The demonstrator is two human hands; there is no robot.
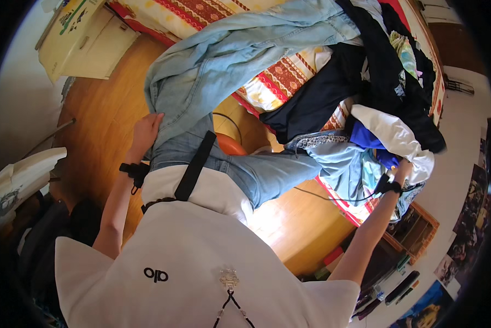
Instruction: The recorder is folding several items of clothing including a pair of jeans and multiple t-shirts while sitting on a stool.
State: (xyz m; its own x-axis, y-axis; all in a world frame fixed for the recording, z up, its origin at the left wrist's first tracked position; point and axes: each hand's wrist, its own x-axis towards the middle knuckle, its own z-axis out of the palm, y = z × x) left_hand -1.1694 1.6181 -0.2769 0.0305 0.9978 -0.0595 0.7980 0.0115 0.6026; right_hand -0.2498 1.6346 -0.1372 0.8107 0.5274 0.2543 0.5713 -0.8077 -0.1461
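Observation:
My left hand (147,129) grips the end of a light-blue denim garment (212,61), which stretches from beside my lap up across the bed. At the right, my right hand (403,168) is in a heap of clothes, against a white garment (393,127) and a blue cloth (364,135); its fingers are partly hidden. Under them lies a light-blue denim piece with a patterned band (327,141). Black garments (323,90) spread over the bed behind. Both wrists wear black straps.
The bed has a red, white and brown patterned cover (286,78). A cream cabinet (89,45) stands at upper left on the wooden floor (106,106). An orange rounded object (229,144) shows beyond my legs. A cable (331,199) runs to my right wrist. A wooden-framed case (413,229) stands at lower right.

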